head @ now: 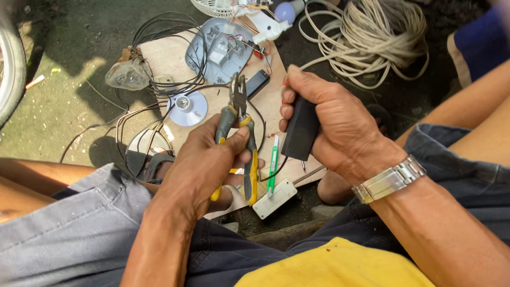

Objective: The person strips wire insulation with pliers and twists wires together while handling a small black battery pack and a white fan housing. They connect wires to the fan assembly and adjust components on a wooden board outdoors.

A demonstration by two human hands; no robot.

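Head view: hands [204, 162] gripping pliers [239, 125], box [301, 130].

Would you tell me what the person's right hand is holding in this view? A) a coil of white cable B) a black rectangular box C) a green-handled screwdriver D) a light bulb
B: the right hand is wrapped around a black rectangular box, while the left hand grips yellow-handled pliers; the green-handled screwdriver lies on the board below.
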